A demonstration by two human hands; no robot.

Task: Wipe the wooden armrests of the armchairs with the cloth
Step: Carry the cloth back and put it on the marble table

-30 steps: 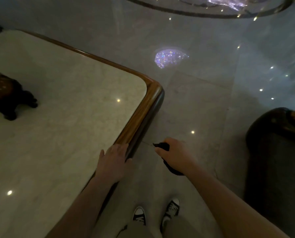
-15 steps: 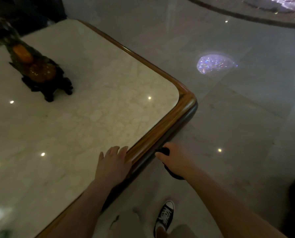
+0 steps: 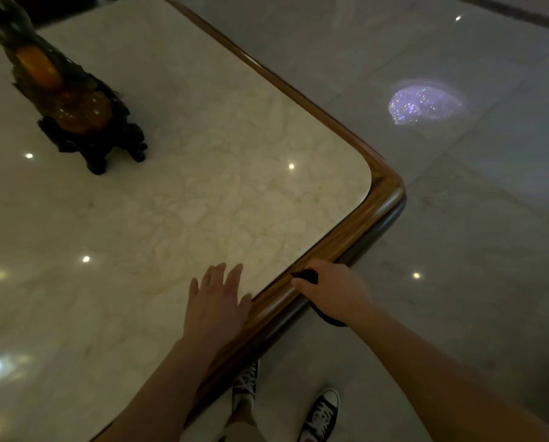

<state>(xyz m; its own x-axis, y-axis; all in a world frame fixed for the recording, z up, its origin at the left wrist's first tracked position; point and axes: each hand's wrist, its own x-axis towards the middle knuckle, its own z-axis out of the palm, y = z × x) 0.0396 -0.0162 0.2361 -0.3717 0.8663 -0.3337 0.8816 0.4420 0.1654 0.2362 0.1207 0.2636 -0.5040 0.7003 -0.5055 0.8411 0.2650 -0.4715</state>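
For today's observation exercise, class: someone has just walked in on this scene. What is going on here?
A person stands at the corner of a white marble table with a rounded wooden rim. The left hand lies flat and open on the marble. The right hand grips a dark cloth against the wooden rim. A dark carved ornament with amber stones stands farther back on the table. No armchair is in view, so no armrest is being wiped now.
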